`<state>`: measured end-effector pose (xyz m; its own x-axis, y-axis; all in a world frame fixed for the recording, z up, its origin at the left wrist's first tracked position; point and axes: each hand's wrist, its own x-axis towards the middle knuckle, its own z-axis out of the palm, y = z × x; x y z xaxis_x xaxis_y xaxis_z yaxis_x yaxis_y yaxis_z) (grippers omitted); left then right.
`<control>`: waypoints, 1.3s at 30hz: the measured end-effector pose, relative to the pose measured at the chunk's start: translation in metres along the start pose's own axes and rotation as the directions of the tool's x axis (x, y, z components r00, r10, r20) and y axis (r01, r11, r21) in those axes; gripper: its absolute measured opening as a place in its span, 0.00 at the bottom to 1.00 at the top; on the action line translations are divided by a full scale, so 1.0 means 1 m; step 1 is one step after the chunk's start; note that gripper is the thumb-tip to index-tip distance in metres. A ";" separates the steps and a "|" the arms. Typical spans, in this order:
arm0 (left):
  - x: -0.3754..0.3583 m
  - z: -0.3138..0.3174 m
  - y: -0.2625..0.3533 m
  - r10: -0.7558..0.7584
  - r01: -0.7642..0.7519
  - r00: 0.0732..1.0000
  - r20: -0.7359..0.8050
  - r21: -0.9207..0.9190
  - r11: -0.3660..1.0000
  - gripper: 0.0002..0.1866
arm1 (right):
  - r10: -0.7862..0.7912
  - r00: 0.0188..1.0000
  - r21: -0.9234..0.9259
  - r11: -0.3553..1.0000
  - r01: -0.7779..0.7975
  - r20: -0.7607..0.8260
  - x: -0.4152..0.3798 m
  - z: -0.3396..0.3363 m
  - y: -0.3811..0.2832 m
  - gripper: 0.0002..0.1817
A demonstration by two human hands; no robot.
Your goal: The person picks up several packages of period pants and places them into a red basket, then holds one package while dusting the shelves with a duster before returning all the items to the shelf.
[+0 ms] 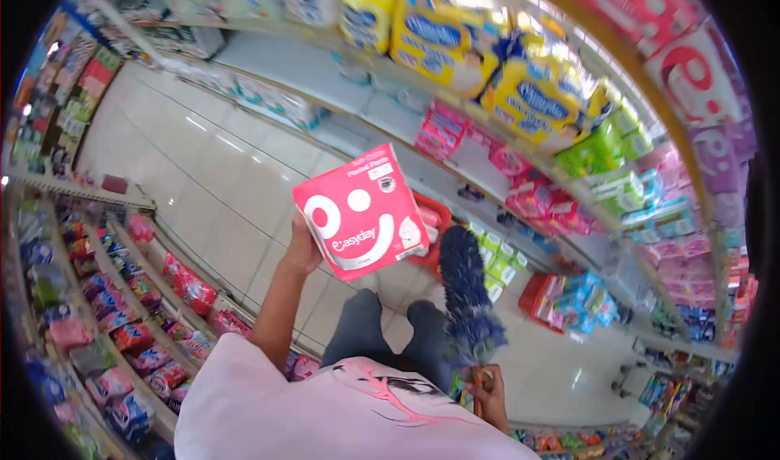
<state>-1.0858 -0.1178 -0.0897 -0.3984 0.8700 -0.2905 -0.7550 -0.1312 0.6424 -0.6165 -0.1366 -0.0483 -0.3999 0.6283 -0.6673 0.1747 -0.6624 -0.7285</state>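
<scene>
You hold the pack (357,214) w/ L hand (304,247), grip closed at its edge; R hand (489,388) is closed round duster (470,293) handle.

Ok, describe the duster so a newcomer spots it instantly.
Between the long stocked shop shelves, find the pale pink printed shirt. The bare right hand beside it holds a long, fluffy, dark-blue duster. Unlike the glossy printed packs around it, the duster is dark and shaggy.

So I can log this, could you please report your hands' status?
Left hand holding boxy pink easyday pack. Right hand holding fluffy dark-blue duster. Red plastic basket partly behind pack.
</scene>
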 end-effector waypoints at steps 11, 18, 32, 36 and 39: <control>-0.037 0.091 0.008 0.101 -0.073 0.993 0.062 -0.348 0.935 0.31 | -0.112 0.939 -0.256 0.966 0.026 -0.326 0.023 0.031 -0.042 0.09; -0.051 0.128 -0.011 0.157 -0.105 0.968 0.195 -0.252 0.962 0.42 | -0.599 0.798 -0.483 0.681 0.550 0.065 0.023 -0.050 -0.061 0.33; -0.037 0.156 -0.097 0.098 -0.064 0.987 0.127 -0.250 0.966 0.33 | -0.562 0.641 -0.546 0.357 0.758 0.523 0.029 -0.048 -0.157 0.33; -0.007 0.172 -0.086 0.045 0.031 0.972 0.232 -0.315 0.949 0.32 | -0.494 0.804 -0.695 0.449 0.561 0.330 0.031 -0.040 -0.169 0.35; 0.012 0.171 -0.087 -0.003 0.097 0.966 0.258 -0.350 0.932 0.32 | -0.542 0.810 -0.666 0.521 0.533 0.224 0.029 -0.037 -0.178 0.35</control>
<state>-0.9361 -0.0153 -0.0279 -0.2478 0.9637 -0.0997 -0.9242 -0.2043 0.3225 -0.6258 0.0147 0.0557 -0.6204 0.7764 -0.1109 0.4771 0.2614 -0.8391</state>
